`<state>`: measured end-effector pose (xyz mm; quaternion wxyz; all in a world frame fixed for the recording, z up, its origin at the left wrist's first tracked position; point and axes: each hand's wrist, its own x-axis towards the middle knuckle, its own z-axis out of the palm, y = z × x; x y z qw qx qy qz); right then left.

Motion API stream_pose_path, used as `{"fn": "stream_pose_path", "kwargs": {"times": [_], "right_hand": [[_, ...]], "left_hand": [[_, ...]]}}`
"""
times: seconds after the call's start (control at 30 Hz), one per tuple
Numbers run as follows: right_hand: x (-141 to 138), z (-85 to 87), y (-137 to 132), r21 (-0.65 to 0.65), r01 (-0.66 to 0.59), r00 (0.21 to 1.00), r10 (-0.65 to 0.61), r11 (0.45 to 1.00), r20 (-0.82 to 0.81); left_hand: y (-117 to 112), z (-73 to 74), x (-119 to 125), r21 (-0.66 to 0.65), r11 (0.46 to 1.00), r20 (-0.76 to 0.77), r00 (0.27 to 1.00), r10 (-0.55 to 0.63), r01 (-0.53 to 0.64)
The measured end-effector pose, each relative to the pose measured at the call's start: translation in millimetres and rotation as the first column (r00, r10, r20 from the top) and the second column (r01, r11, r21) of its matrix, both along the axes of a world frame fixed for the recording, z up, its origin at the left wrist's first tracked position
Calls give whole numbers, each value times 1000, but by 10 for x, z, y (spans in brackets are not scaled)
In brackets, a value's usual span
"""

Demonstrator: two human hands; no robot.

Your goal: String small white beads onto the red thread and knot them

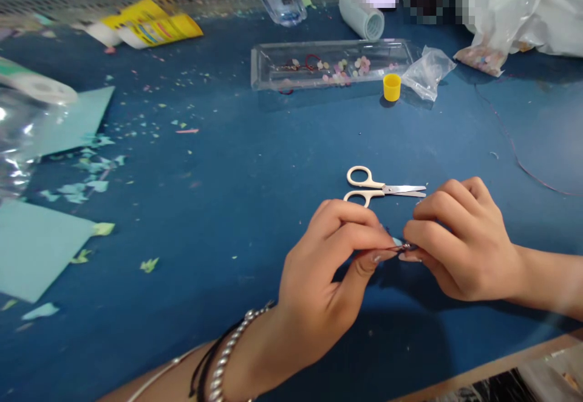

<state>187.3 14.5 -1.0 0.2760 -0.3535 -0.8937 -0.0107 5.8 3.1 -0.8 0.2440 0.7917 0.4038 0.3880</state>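
Observation:
My left hand (339, 262), with bracelets at its wrist, pinches a thin thread-like strand between thumb and forefinger. Facing it, my right hand (460, 241) is closed, its thumb and forefinger on a small dark metallic piece (407, 246) at the strand's end. The fingertips of both hands are almost touching, and they hide most of this small work. Just beyond my hands lies a pair of scissors (385, 189) with cream handles, blades pointing right and slightly apart.
Behind stands a clear plastic tray (262, 65) of beads, beside a yellow cap (392, 88) and a small plastic bag (428, 73). A loose thread (512, 147) trails at right. Blue-green foam sheets (43, 244) and scraps lie left. Yellow tubes (159, 28) rest by the mesh.

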Motion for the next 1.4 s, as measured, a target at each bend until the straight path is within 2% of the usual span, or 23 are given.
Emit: {"fn": "stream_pose_path", "kwargs": {"times": [0.3, 0.5, 0.63, 0.73, 0.83, 0.93, 1.07, 1.17, 1.4], "right_hand": [[-3, 9, -6, -73, -36, 998, 33, 997, -45], [-6, 37, -18, -128, -84, 994, 74, 988, -79], [-9, 40, 0, -240, -93, 987, 58, 966, -151], [-11, 38, 12, -386, -141, 962, 34, 912, -271], [-10, 38, 8, -442, -203, 931, 32, 874, -364], [-3, 42, -6, -372, -208, 933, 70, 905, -353], [7, 53, -23, -234, -193, 958, 131, 953, -255], [7, 54, -30, -185, -169, 969, 129, 968, -210], [-10, 33, -38, -118, -121, 982, 101, 986, -159]], "left_hand": [[24, 28, 6, -64, 998, 46, 999, -7, 10], [77, 19, 2, -115, 991, 99, 994, -52, 64], [38, -20, 9, -142, 990, 77, 997, 8, 3], [-1, -28, 11, -73, 996, 108, 992, 64, -56], [-15, -5, 1, 71, 997, 43, 999, 34, -37], [-13, 16, -19, 153, 988, -45, 999, 23, -16], [-18, 29, -50, 203, 979, -170, 985, 40, -4], [-23, 51, -56, 210, 978, -254, 966, 51, 4], [-21, 54, -81, 203, 978, -335, 942, 23, 49]]}}
